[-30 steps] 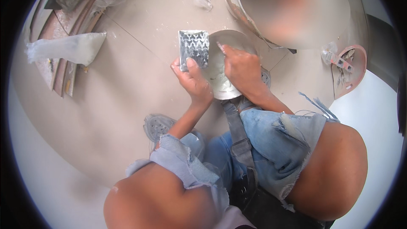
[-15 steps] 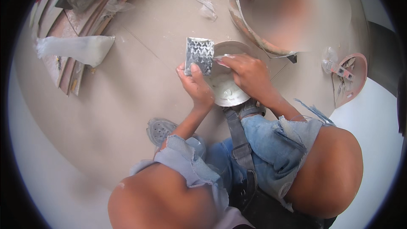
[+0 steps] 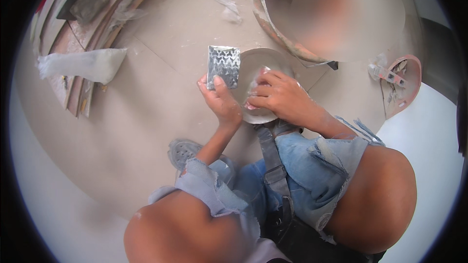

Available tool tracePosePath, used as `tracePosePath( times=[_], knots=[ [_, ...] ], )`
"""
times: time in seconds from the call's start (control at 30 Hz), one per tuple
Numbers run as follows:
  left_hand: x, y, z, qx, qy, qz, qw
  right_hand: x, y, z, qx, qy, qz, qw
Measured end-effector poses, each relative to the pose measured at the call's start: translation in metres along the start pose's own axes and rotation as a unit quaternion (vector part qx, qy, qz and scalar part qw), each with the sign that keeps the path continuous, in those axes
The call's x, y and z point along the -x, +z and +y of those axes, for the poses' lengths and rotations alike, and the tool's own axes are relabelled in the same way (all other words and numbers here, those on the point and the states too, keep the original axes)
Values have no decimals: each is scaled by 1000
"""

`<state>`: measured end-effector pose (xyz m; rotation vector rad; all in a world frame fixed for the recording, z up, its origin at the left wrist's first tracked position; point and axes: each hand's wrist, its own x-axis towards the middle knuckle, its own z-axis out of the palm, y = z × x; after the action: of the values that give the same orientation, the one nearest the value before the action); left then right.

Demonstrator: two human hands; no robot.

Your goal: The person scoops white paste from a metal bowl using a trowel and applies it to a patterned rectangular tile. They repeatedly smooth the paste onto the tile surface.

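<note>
My left hand (image 3: 222, 101) grips the lower edge of a small dark grey rectangular plate (image 3: 223, 68), its thumb on the face. White paste lies in a zigzag pattern over the plate, thickest along the top. Just right of it, my right hand (image 3: 287, 96) is over a round bowl (image 3: 260, 54), fingers curled round something pale with pinkish edges that I cannot make out. The hand hides part of the bowl's inside, where white paste was visible in the earlier view.
A large round tub (image 3: 265, 22) stands at the far right, beyond the bowl. Long boards (image 3: 78, 80) and a white plastic bag (image 3: 83, 62) lie at the left. A pinkish container (image 3: 412, 85) with small items is at the right. My grey shoe (image 3: 184, 153) rests on the floor.
My right hand has moved from beside the plate's right edge down into the bowl. My left hand and the plate have shifted slightly left.
</note>
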<state>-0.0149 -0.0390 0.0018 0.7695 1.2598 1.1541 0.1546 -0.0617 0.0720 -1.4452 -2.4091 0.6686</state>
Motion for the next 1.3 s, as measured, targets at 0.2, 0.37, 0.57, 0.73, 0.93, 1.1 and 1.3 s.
tracePosePath(
  times=[0.2,0.37,0.57,0.73,0.93,1.1,1.3],
  knots=[
    [2,-1,-5,1,17,-21,1000,-14,20,17,105,-26,21,994],
    [5,-3,-8,-41,26,-27,998,8,24,9,123,78,41,989],
    [4,3,-4,8,15,-16,1000,30,29,-22,63,190,-26,979],
    [4,2,-6,10,5,-10,1000,20,24,-23,-4,201,-37,979],
    [4,-1,1,37,-21,6,999,2,3,5,-38,283,16,958],
    [2,3,-4,16,-4,-7,1000,-6,30,-1,-12,224,55,973],
    [2,0,-10,-1,-7,20,1000,11,32,-20,-48,214,-35,975]
  ],
)
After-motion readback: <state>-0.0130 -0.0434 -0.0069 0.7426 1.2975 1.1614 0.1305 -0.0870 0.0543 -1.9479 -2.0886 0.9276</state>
